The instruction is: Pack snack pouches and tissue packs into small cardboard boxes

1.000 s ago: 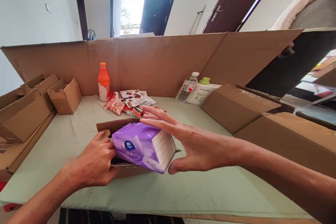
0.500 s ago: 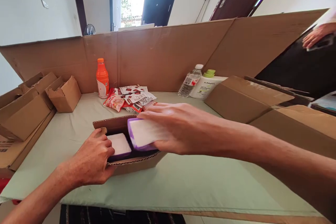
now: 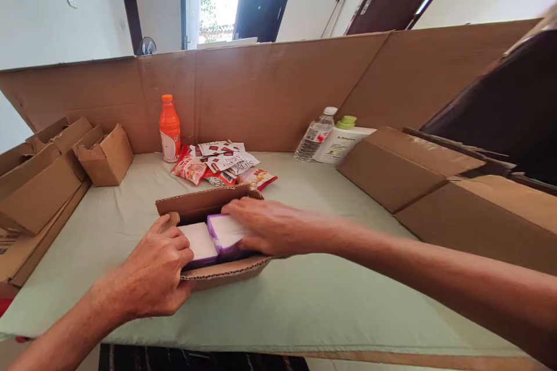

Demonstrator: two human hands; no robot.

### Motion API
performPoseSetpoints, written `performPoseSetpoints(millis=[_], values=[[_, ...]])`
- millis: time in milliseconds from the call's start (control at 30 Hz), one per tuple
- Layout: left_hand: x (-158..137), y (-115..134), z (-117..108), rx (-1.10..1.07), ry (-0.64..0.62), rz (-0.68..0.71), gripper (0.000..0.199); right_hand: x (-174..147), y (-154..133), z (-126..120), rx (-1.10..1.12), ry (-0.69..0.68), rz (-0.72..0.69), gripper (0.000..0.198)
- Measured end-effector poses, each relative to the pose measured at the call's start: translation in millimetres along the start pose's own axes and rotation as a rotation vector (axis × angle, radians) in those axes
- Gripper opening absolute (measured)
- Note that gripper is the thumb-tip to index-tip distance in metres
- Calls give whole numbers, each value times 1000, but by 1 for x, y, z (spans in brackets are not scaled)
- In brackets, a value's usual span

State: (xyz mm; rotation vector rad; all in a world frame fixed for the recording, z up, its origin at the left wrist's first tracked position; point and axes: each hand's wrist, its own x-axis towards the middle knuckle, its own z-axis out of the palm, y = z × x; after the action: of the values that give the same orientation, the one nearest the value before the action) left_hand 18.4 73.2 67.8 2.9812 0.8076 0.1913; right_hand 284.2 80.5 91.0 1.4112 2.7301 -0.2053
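An open cardboard box [image 3: 256,268] sits on the cloth-covered table in front of me. My left hand [image 3: 163,266] is closed around its left end, thumb side at the flap. Inside lies one white tissue pack with purple wrapping [image 3: 198,242], partly covered by my left fingers. A second, similar tissue pack [image 3: 226,231] is in my right hand [image 3: 261,223], lowered between the box walls beside the first and slightly tilted. My right fingers wrap its far and right sides. The bottom of the box is hidden.
Behind the box lie several food packets [image 3: 226,161] and an orange bottle [image 3: 169,130]. A clear water bottle [image 3: 311,142] leans by a white bottle with a green cap [image 3: 339,145]. Cardboard boxes stand left [image 3: 107,156] and right [image 3: 400,165]. A cardboard wall [image 3: 261,98] borders the table's back.
My right hand has moved down, taking the second tissue pack from above the rim into the box. A red packet behind is now uncovered. A person's hand at the far right has left view.
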Motion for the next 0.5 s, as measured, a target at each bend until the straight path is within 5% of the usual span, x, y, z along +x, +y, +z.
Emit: performPoseSetpoints(millis=[133,300,367,500], values=[[6,0,1,-7,-33,16,7,13,-1,7,-172,-116,17,27],[0,3,0,-21,25,25,15,19,-6,-5,-95,-193,22,32],[-10,7,2,-5,132,40,36,7,1,-5,27,-34,-20,33],[-37,13,16,-4,380,-63,59,-37,24,2,248,513,45,32]])
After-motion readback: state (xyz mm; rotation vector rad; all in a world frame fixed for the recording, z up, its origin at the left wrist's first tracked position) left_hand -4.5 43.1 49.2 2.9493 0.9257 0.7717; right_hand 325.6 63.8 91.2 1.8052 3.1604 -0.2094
